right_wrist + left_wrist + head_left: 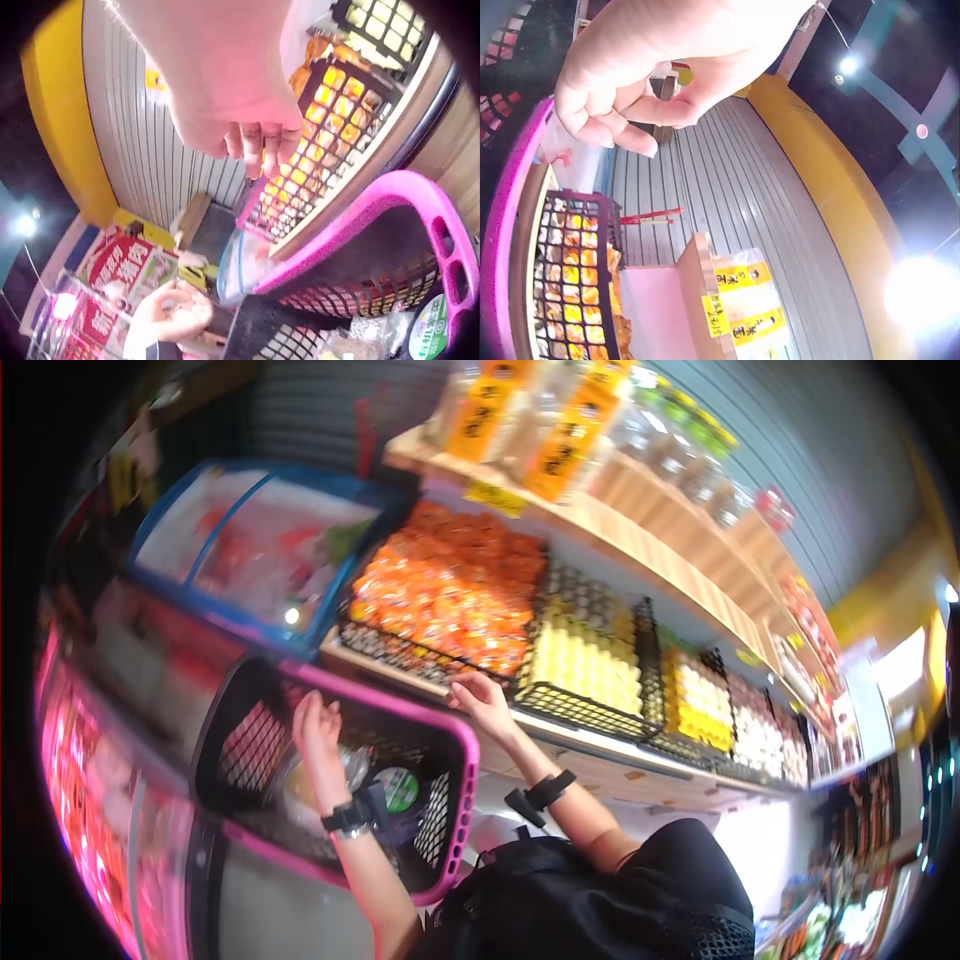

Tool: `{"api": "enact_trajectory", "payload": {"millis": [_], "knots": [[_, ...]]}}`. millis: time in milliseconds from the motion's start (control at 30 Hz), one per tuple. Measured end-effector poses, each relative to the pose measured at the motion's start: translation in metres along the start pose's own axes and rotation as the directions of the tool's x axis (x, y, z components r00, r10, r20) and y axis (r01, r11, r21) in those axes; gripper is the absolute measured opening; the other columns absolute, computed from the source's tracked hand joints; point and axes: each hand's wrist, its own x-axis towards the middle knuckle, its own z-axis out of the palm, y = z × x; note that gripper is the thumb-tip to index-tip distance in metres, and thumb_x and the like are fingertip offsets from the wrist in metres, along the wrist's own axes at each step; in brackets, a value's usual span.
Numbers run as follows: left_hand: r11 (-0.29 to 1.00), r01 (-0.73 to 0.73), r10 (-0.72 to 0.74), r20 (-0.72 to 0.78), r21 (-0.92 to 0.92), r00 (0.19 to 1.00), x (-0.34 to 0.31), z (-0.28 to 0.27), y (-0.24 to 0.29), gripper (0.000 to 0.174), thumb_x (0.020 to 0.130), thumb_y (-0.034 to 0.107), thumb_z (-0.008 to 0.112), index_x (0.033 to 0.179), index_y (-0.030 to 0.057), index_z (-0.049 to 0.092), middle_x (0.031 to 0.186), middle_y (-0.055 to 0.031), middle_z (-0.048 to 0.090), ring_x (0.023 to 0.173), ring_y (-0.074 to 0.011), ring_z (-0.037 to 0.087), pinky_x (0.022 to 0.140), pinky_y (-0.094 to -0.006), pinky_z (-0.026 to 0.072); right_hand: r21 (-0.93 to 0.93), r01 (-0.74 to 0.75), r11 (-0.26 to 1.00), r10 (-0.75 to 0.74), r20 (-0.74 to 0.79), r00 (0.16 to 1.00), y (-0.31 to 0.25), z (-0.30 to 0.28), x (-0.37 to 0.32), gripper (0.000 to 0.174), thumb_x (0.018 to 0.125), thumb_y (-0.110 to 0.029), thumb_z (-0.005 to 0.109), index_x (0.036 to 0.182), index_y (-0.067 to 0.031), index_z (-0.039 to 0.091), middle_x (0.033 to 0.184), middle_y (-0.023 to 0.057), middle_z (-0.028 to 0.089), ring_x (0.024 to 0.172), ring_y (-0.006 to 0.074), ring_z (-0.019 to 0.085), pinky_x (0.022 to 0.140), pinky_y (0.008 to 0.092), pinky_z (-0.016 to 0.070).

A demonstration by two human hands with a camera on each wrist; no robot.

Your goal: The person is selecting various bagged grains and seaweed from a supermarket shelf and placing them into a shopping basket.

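Note:
A black plastic shopping basket with a pink rim [468, 760] stands in front of me. My left hand [318, 745] hangs over it with fingers loosely curled; in the left wrist view the hand [652, 67] holds nothing. Inside the basket lie clear plastic packages [379, 330] and a dark pack with a round green label [398, 788]. Beyond the rim, my right hand [482, 705] is raised in front of a black crate of shiny wrapped orange items [450, 600]. Its fingers bend loosely downward in the right wrist view, with nothing seen in them.
Right of the orange items, crates hold pale yellow items [585, 665] and others farther along. A wooden shelf [670, 550] with packets labelled in orange runs above. A blue-framed freezer [270, 550] stands at the back left, and a pink-lit display case [110, 790] at the left.

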Motion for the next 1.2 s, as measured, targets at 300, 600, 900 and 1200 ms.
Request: {"api": "enact_trajectory", "payload": {"millis": [300,600,900,1200], "knots": [[0.952,-0.218,0.198,0.112,0.216,0.974,-0.057,0.097,-0.017,0.021,0.090,0.015,0.057,0.108,0.0061,0.053,0.088,-0.0008,0.054,0.075,-0.0099,0.055,0.073,-0.0253,0.0455,0.140,0.129,0.982,-0.101,-0.194,0.976,-0.006,-0.090,-0.030,0.013,0.090,-0.014,0.059,0.092,-0.0007,0.060,0.079,0.0040,0.063,0.072,0.0102,0.059,0.068,0.0240,0.0483],[0.796,-0.499,0.353,0.409,0.341,0.842,-0.168,0.271,-0.178,0.030,0.087,0.007,0.057,0.116,0.0034,0.047,0.104,-0.0080,0.052,0.098,-0.0162,0.051,0.086,-0.0285,0.0400,0.426,0.063,0.903,-0.055,-0.030,0.998,-0.048,-0.221,-0.096,0.032,0.094,-0.017,0.050,0.123,-0.0051,0.041,0.126,0.0094,0.050,0.104,0.0147,0.055,0.082,0.0281,0.0462],[0.607,-0.758,-0.140,0.971,0.239,0.194,-0.324,0.375,-0.354,0.050,0.093,0.033,0.039,0.133,0.0030,0.041,0.138,-0.0204,0.036,0.134,-0.0416,0.022,0.109,-0.0466,0.0152,0.675,0.240,0.698,0.087,-0.413,0.906,-0.106,-0.378,-0.188,0.060,0.097,-0.036,0.037,0.147,-0.0227,0.006,0.146,0.0169,0.024,0.126,0.0321,0.037,0.103,0.0418,0.0322],[0.665,-0.745,-0.345,0.906,0.052,-0.245,-0.336,0.406,-0.376,0.061,0.085,0.035,0.061,0.132,0.0036,0.040,0.138,-0.0202,0.036,0.131,-0.0362,0.031,0.107,-0.0449,0.0241,0.478,0.489,0.729,-0.005,-0.711,0.703,-0.108,-0.459,-0.219,0.053,0.091,-0.016,0.046,0.140,-0.0131,0.026,0.136,0.0184,0.040,0.117,0.0286,0.048,0.089,0.0364,0.0452]]}}
